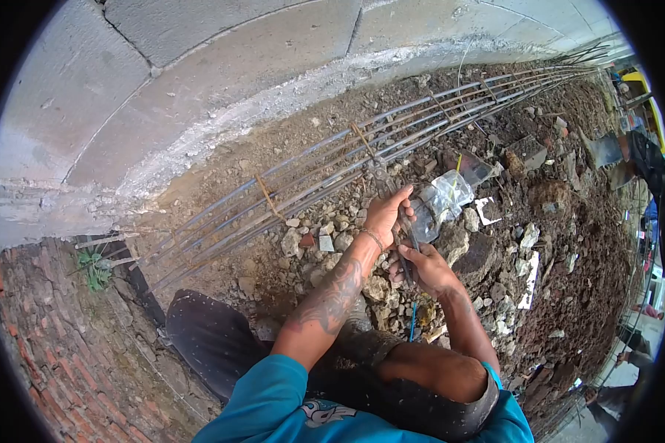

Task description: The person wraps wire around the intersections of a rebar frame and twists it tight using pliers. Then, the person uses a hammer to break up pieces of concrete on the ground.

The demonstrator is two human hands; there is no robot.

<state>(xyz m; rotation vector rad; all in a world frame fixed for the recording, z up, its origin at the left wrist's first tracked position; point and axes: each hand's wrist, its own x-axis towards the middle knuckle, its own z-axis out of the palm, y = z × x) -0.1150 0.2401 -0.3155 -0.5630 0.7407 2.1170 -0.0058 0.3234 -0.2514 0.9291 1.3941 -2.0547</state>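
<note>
My left hand [386,219] is closed around a pair of long-handled cutters [380,174], with a thin band on its wrist. Lower down, my right hand [432,272] grips the cutters' handle area, thumb pointing toward the left hand. The dark metal head of the tool meets the near bars of a long rebar cage [314,182]. Whether its jaws are closed on a bar is too small to tell. Crosswise ties, such as a rusty stirrup [362,137], join the long bars. A clear plastic bag [443,201] lies just right of my hands.
A concrete block wall [236,74] runs behind the cage, and a brick surface [66,354] lies at left. Broken stones [380,289] and dug soil [584,273] cover the ground. At the right edge, another person's dark clothing [646,159] is visible.
</note>
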